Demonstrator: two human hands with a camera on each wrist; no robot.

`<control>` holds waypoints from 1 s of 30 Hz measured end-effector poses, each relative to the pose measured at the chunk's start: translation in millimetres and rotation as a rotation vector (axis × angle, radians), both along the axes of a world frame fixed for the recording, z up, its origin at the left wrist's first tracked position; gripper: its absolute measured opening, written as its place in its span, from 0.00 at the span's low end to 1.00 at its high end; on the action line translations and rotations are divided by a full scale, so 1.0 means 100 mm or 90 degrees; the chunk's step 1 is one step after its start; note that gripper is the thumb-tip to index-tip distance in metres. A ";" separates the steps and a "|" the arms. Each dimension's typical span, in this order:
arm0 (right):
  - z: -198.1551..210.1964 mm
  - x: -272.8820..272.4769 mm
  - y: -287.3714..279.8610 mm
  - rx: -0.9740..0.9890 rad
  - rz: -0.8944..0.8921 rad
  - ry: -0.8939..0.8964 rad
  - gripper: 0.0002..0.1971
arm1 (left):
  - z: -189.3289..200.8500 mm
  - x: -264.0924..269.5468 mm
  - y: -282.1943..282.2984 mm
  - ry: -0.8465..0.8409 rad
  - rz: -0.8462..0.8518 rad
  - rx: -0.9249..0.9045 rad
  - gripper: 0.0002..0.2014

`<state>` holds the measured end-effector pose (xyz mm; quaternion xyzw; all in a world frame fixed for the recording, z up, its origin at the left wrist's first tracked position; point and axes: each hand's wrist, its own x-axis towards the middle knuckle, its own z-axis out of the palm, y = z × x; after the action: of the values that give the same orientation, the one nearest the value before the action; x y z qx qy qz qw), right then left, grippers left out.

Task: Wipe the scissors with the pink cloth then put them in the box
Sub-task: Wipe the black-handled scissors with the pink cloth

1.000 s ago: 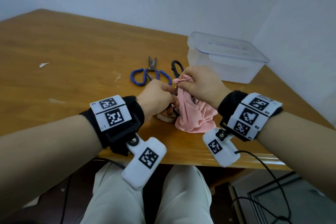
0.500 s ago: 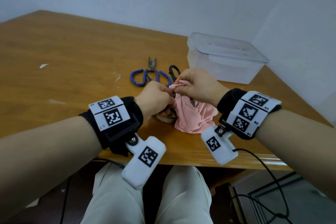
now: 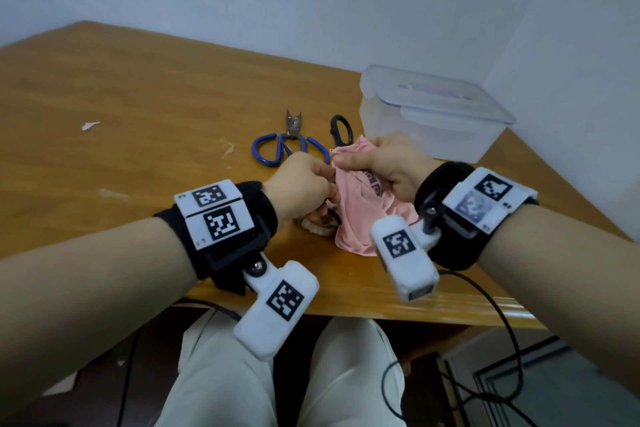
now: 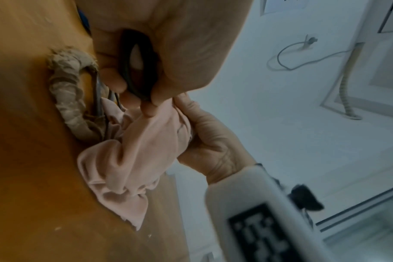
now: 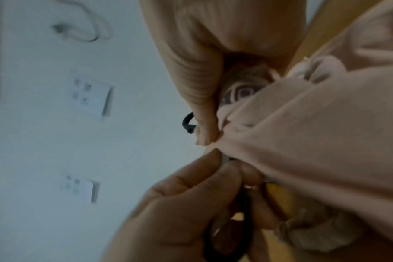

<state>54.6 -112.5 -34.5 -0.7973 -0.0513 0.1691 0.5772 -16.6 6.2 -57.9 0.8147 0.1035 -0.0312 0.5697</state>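
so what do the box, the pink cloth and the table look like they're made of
Box: translucent, frosted-looking plastic; its clip-on lid shows purple seal lines through it.
Pink cloth: thin, soft, matte fabric, probably a knit; it bunches into fine folds where the right hand pinches it.
Table: wood or wood-look laminate with a glossy finish, showing grain and glare.

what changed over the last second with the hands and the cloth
The right hand slid the bunched pink cloth toward the person along the black scissors, so more of the far black loop shows. The left hand kept gripping the near black loop. The blue scissors and the lidded box stayed put on the table.
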 end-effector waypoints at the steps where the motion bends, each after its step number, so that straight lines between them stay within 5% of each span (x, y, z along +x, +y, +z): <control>1: -0.01 0.00 0.00 0.011 -0.007 0.024 0.08 | 0.00 0.00 -0.01 -0.003 -0.006 0.010 0.10; 15: -0.04 0.16 -0.07 -0.004 0.034 0.050 0.12 | 0.08 0.00 0.04 0.038 -0.025 -0.052 0.18; 30: 0.06 0.17 -0.16 -0.171 0.051 -0.050 0.17 | 0.08 0.04 0.10 0.069 -0.043 -0.031 0.17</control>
<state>71.5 -128.2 -29.0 -0.8708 -0.0828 0.1658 0.4554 -12.4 15.8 -49.7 0.8006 0.1058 -0.0975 0.5817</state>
